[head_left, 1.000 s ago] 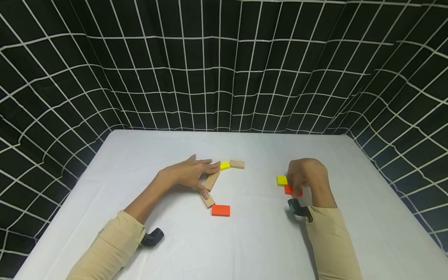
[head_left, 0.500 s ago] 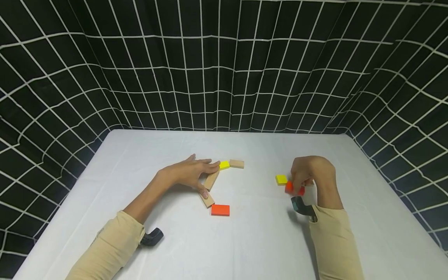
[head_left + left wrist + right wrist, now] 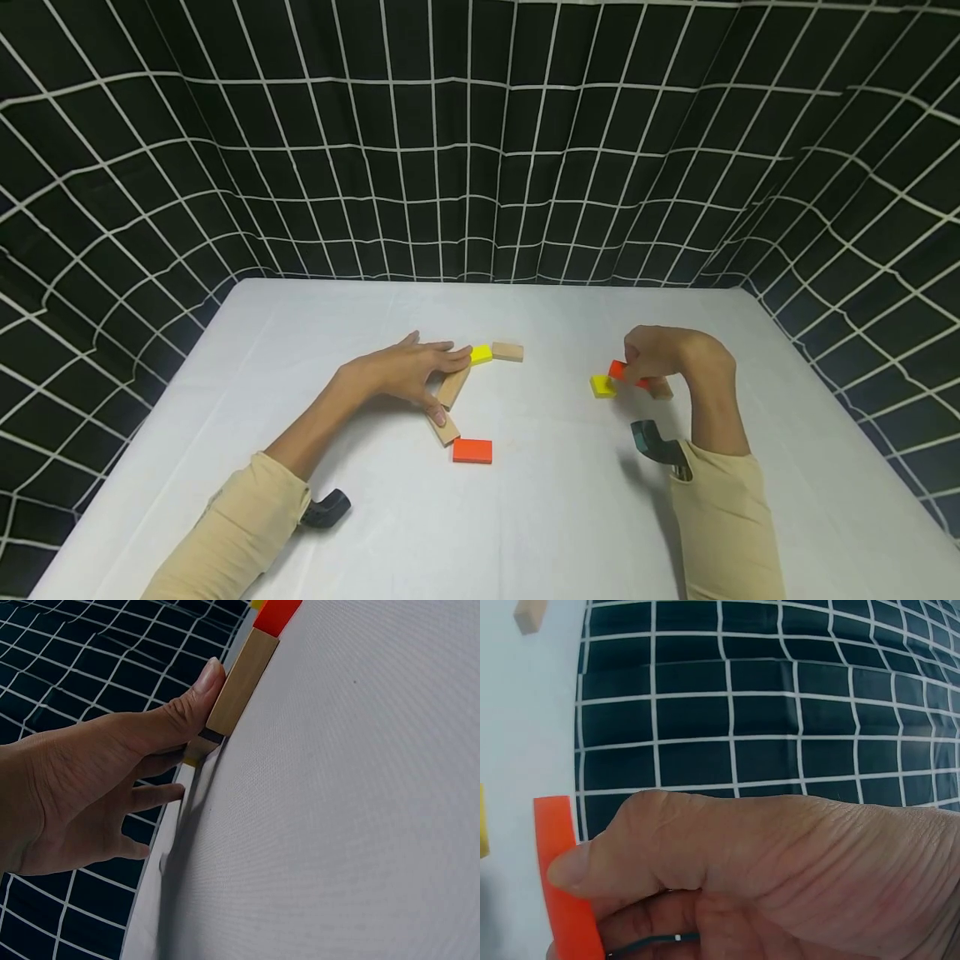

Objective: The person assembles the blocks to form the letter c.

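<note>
My left hand (image 3: 408, 372) lies with fingers spread. Its thumb rests on a wooden block (image 3: 447, 432), and its forefinger reaches a yellow block (image 3: 482, 355). Between these two sits another wooden block (image 3: 454, 387). The row curves, with a further wooden block (image 3: 507, 352) at its far end and a red block (image 3: 472, 451) at the near end. My right hand (image 3: 663, 350) pinches a second red block (image 3: 559, 825) between thumb and fingers, above the tabletop. Close beneath it lie a yellow block (image 3: 602, 387) and a partly covered wooden block (image 3: 661, 388).
All the blocks are on a white-covered table (image 3: 555, 517). A black curtain with a white grid (image 3: 480, 150) surrounds its back and sides. Dark curved pieces (image 3: 327, 508) stick out from both sleeves.
My right hand has lifted the red block and moved it slightly away from me, uncovering part of the wooden block. The left hand and the curved row have stayed put.
</note>
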{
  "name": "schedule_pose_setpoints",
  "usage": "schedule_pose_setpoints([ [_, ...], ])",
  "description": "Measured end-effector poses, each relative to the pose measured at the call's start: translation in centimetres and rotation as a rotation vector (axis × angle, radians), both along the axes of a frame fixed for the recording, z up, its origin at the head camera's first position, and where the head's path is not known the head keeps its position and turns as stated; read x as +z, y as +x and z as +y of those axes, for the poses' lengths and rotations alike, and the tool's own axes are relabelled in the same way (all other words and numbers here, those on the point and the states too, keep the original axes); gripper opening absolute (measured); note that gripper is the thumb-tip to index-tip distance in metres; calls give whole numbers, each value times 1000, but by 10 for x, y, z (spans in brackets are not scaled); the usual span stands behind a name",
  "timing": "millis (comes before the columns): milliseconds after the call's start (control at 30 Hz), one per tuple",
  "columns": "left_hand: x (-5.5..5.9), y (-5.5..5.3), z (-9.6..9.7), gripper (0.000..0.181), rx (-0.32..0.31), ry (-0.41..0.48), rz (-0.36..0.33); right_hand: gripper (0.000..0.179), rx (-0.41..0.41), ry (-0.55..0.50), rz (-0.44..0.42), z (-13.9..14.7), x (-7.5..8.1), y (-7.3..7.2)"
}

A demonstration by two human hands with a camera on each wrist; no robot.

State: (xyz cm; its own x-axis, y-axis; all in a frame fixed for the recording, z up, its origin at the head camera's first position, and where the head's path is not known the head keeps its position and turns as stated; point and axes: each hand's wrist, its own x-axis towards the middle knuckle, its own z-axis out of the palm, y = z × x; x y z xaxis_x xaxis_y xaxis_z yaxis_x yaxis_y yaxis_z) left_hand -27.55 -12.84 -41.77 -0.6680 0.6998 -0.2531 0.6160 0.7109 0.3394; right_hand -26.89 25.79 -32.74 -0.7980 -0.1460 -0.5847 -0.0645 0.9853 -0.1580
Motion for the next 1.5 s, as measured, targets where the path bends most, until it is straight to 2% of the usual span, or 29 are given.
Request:
schedule_pose_setpoints([
  [333, -2, -1, 0, 104, -5, 2, 8, 16, 67, -28, 81, -3, 2, 0],
  [633, -4, -1, -1, 105, -2, -4, 2, 43, 95, -46, 119, -8, 2, -2],
  [900, -3, -1, -1, 104, -9, -5, 6, 31, 162, -91, 199, -12, 2, -1],
  [1033, -3, -1, 0, 104, -7, -2, 8, 34, 189, -126, 247, -16, 0, -1],
  [1233, -1, 1, 0, 103, -4, -2, 3, 38, 192, -131, 268, -22, -3, -3],
  [1500, -1, 1, 0, 103, -3, -7, 1, 36, 240, -177, 406, -32, -6, -8],
])
